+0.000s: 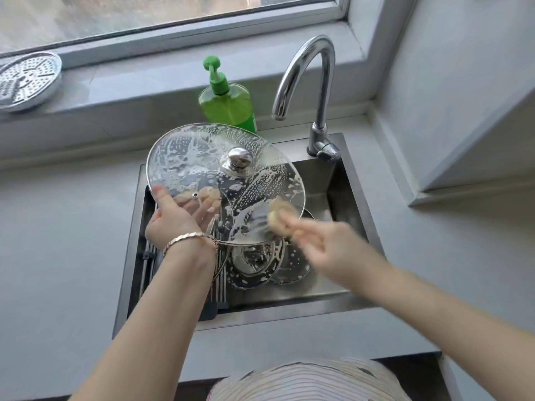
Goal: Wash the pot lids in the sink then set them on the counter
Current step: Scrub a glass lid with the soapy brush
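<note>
A large glass pot lid (202, 157) with a steel knob, streaked with soap foam, is held tilted above the steel sink (344, 180). My left hand (170, 218) grips its left rim, thumb on top and fingers showing through the glass beneath. My right hand (312, 241), blurred, holds a yellowish sponge (279, 217) against the lid's lower right edge. Two more soapy lids (254, 267) lie on the sink floor under the held one.
A green pump bottle of dish soap (227, 102) stands behind the sink beside the chrome tap (318, 91). A perforated steel steamer plate (27, 79) rests on the windowsill at the left. A roll-up rack (150, 256) lies along the sink's left side. Grey counter (63, 233) surrounds the sink.
</note>
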{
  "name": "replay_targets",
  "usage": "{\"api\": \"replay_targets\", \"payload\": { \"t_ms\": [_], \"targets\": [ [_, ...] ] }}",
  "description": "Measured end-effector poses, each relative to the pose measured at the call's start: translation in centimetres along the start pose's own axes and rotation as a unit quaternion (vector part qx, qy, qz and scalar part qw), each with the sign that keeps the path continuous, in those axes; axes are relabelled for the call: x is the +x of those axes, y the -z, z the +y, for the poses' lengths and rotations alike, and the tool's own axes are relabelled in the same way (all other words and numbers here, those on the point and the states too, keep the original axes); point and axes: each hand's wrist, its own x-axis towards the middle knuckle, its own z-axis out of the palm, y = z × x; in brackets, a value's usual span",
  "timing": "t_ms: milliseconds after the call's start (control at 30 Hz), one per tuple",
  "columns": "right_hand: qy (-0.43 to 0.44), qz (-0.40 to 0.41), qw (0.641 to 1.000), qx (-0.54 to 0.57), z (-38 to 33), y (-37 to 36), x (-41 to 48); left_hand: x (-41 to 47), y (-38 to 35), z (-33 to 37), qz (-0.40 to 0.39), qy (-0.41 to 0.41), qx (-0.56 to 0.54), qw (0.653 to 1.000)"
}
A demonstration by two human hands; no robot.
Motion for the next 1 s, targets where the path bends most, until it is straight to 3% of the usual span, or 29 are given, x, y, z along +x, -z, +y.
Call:
{"api": "replay_targets", "payload": {
  "t_ms": [100,233,367,500,667,800,933,1000],
  "targets": [
    [-0.055,0.045,0.997,0.034,1.8,0.9,0.9,-0.2,-0.2,0.2,-0.012,0.004,-0.010,1.000],
    [0.034,-0.029,0.999,0.030,0.1,-1.3,-1.4,-0.1,0.1,-0.3,-0.018,0.008,0.000,1.000],
    [-0.102,0.058,0.993,0.029,3.8,1.5,1.0,-0.3,0.4,-0.4,-0.025,0.008,-0.003,1.000],
    [-0.025,-0.018,0.998,0.053,1.3,-0.5,-0.9,-0.1,0.9,-0.3,-0.048,0.006,0.018,0.999],
    [-0.144,0.059,0.987,0.028,4.8,2.1,2.1,-0.2,1.5,-0.1,-0.088,0.002,0.024,0.996],
    [-0.058,-0.027,0.996,0.063,2.5,0.5,0.0,-0.2,1.8,0.0,-0.107,0.003,0.041,0.993],
    [-0.148,0.044,0.987,0.036,5.0,2.2,1.7,0.4,2.3,-0.3,-0.128,0.008,0.059,0.990],
    [-0.106,0.023,0.993,0.043,4.2,1.1,1.1,0.6,2.4,-0.5,-0.144,-0.006,0.083,0.986]
  ]
}}
